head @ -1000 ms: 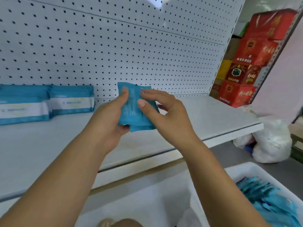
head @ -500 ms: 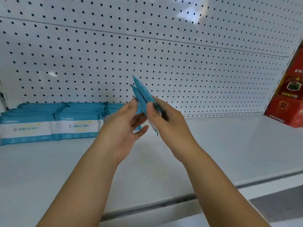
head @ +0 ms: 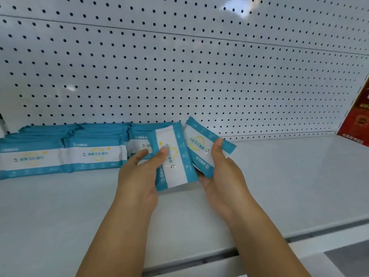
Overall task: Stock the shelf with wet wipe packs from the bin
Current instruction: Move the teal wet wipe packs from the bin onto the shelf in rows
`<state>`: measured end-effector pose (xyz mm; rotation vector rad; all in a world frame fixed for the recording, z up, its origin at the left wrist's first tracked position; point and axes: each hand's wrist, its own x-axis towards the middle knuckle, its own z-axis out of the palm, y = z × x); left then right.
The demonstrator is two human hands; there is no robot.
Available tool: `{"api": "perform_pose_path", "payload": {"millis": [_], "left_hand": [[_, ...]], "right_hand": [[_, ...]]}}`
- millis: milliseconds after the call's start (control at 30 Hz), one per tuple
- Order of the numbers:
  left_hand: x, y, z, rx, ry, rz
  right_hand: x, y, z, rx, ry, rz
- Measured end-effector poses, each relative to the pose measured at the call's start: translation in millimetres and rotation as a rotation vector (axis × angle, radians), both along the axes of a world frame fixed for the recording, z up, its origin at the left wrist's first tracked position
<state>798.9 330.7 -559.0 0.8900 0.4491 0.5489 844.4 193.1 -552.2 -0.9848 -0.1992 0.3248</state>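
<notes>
I see a white pegboard panel (head: pixel 199 76) rising behind the pale shelf (head: pixel 289 186). A row of stocked wet wipe packs (head: pixel 95 154) lines its back at the left. At that row's right end my left hand (head: pixel 139 176) grips one pack (head: pixel 173 162) held on end. My right hand (head: pixel 221 176) pinches a second pack (head: pixel 201 144), tilted, just beyond it. Further right of the row, open shelf surface stretches to a red carton (head: pixel 357 124). The shelf's front edge crosses under my forearms.

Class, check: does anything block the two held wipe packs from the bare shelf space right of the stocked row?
Nothing visible does. The left hand and right hand hold two blue-and-white plastic wet wipe packs just above the white metal shelf, beside the stocked row.
</notes>
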Motion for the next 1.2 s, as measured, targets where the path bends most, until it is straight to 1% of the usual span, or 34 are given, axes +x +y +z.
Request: {"api": "perform_pose_path", "payload": {"millis": [100, 167, 267, 400, 533, 600, 733, 867, 967, 1033, 1133, 1200], "left_hand": [[-1, 4, -3, -0.044, -0.026, -0.036], [-2, 3, -4, -0.066, -0.038, -0.037], [-3, 3, -6, -0.091, -0.048, -0.035], [-3, 2, -7, -0.078, -0.043, -0.053], [-4, 1, -7, -0.087, -0.033, -0.055], [-4, 0, -7, -0.095, -0.036, -0.041], [-6, -1, -6, -0.116, -0.046, -0.008], [-7, -1, -6, -0.102, -0.026, 0.023], [-6, -4, -5, -0.077, -0.026, 0.024], [-6, -6, -3, -0.068, -0.039, 0.015], [-8, -9, 0, -0.017, -0.047, -0.036], [-8, -13, 2, 0.023, -0.047, -0.084]], "right_hand": [[-1, -7, -2, 0.129, 0.063, 0.000], [-1, -11, -3, 0.157, 0.079, 0.007], [-3, -13, -3, 0.162, 0.087, 0.025], [-4, -13, -3, 0.138, 0.093, 0.037], [-1, -12, -4, 0.097, 0.100, 0.015], [1, -12, -6, 0.092, 0.116, -0.013], [6, -15, -11, 0.071, 0.168, -0.160], [10, -17, -15, 0.141, 0.152, -0.186], [8, -15, -13, 0.103, 0.067, -0.115], [6, -11, -13, -0.004, -0.031, -0.116], [3, -6, -17, -0.196, -0.220, -0.184], [1, -4, -19, -0.303, -0.299, -0.169]]}}
